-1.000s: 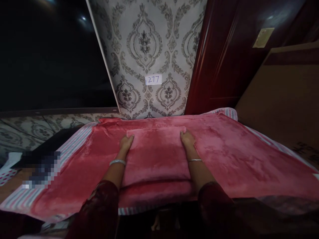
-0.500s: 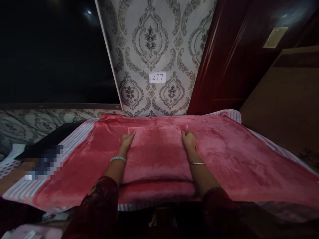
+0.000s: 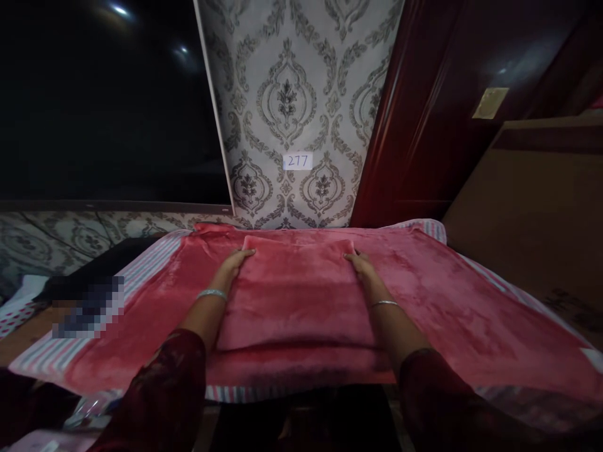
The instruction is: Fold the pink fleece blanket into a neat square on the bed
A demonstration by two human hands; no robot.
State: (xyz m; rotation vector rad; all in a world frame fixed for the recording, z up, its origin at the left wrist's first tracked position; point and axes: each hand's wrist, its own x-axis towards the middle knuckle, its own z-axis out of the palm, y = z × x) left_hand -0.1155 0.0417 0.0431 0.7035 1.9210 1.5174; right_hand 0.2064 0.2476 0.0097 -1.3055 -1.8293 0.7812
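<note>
A folded pink-red plush blanket (image 3: 296, 301) lies in front of me on a spread pink-red plush cover (image 3: 438, 295) with a striped border. My left hand (image 3: 239, 258) pinches the folded blanket's far left corner, thumb on top and fingers tucked underneath. At the far right corner, my right hand (image 3: 360, 260) grips it the same way. Between the hands the blanket's far edge looks slightly raised off the cover. A darker fold line crosses the near side of the blanket. Whether the blanket and the cover are one piece I cannot tell.
Behind the cover is a patterned wall (image 3: 287, 107) with a paper label (image 3: 298, 161) reading 277. A large dark screen (image 3: 103, 113) hangs at left. On the right stand a dark red door (image 3: 400, 125) and a cardboard box (image 3: 532, 207). A pixelated patch (image 3: 89, 307) hides something at left.
My hands have moved slightly apart at the wrists and still grip the far corners. The folded blanket looks a little wider and flatter, its right corner straighter. The camera view has shifted slightly.
</note>
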